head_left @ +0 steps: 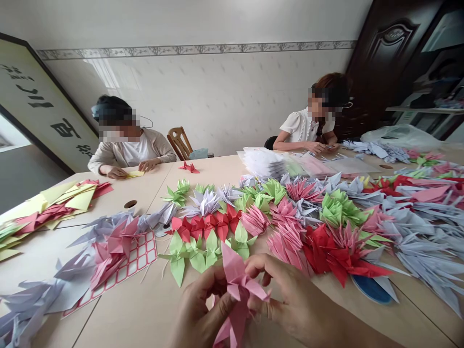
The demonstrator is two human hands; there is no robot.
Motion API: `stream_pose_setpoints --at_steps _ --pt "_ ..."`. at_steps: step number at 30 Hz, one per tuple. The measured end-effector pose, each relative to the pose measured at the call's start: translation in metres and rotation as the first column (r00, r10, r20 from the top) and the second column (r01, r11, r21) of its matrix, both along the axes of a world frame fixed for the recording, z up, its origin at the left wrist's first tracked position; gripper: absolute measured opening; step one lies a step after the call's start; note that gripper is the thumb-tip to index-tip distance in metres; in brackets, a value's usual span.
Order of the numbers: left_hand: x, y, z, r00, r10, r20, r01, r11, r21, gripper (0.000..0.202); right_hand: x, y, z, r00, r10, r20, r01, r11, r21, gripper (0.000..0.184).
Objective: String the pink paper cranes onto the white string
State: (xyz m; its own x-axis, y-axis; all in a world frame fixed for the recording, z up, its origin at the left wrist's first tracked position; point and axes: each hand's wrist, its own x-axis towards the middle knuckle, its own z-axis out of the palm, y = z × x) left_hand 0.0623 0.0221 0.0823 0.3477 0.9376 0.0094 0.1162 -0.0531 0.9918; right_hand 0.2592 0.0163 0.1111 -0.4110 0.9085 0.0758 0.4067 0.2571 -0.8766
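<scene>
Near the table's front edge, my left hand (pixel 206 307) is closed on a pink folded-paper flower (pixel 237 275) with pointed petals. My right hand (pixel 281 295) pinches the same flower from the other side, fingers curled at its petals. More pink folded paper hangs below it, between the hands. Just beyond lie green paper flowers (pixel 195 252) in a row, with red paper flowers (pixel 205 226) behind them. Red folded paper (pixel 326 251) and bundles of pink folded paper (pixel 288 239) lie to the right of my hands.
Lavender folded papers (pixel 65 280) and a red-grid sheet (pixel 136 258) lie left. Yellow and red sheets (pixel 76 195) are stacked farther left. Lavender bundles (pixel 427 251) crowd the right side. Two people (pixel 132 150) (pixel 304 128) sit across the table, handling paper. A blue disc (pixel 373 290) lies near right.
</scene>
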Motion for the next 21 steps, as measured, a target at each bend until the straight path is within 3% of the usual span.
stream_pose_setpoints --at_steps 6,9,11,13,14,15,17,19,21 --pt "0.006 -0.004 0.000 0.998 0.000 0.070 0.001 1.000 -0.006 0.023 -0.011 -0.001 -0.017 0.996 -0.074 -0.045 0.076 0.995 0.058 0.008" --pt "-0.015 0.001 0.013 0.985 0.148 0.084 -0.154 0.986 0.069 0.037 -0.007 0.002 -0.019 0.995 -0.100 -0.025 0.101 0.992 0.077 0.008" --pt "-0.034 0.004 0.026 0.891 0.393 0.225 -0.428 0.894 0.133 0.035 -0.004 0.003 -0.019 0.994 -0.110 -0.028 0.111 0.992 0.063 0.010" --pt "-0.045 0.005 0.035 0.764 0.511 0.394 -0.625 0.738 0.254 0.029 -0.003 0.004 -0.017 0.992 -0.117 -0.055 0.120 0.992 0.050 0.010" --pt "-0.047 0.004 0.037 0.780 0.508 0.366 -0.614 0.734 0.290 0.026 -0.003 0.004 -0.015 0.990 -0.119 -0.069 0.123 0.991 0.049 0.011" --pt "-0.044 0.003 0.038 0.852 0.458 0.253 -0.520 0.798 0.306 0.024 -0.003 0.003 -0.014 0.990 -0.118 -0.082 0.122 0.991 0.048 0.011" --pt "-0.032 -0.001 0.033 0.970 0.242 -0.021 -0.229 0.941 0.249 0.025 -0.006 0.001 -0.012 0.989 -0.106 -0.101 0.111 0.993 0.045 0.012" --pt "-0.016 -0.003 0.027 0.990 0.098 -0.100 -0.068 0.960 0.271 0.019 -0.007 -0.002 -0.010 0.990 -0.086 -0.116 0.091 0.995 0.043 0.012" --pt "-0.004 -0.005 0.021 0.994 0.051 -0.099 -0.019 0.955 0.296 0.016 -0.007 -0.004 -0.008 0.990 -0.065 -0.123 0.071 0.997 0.040 0.011"
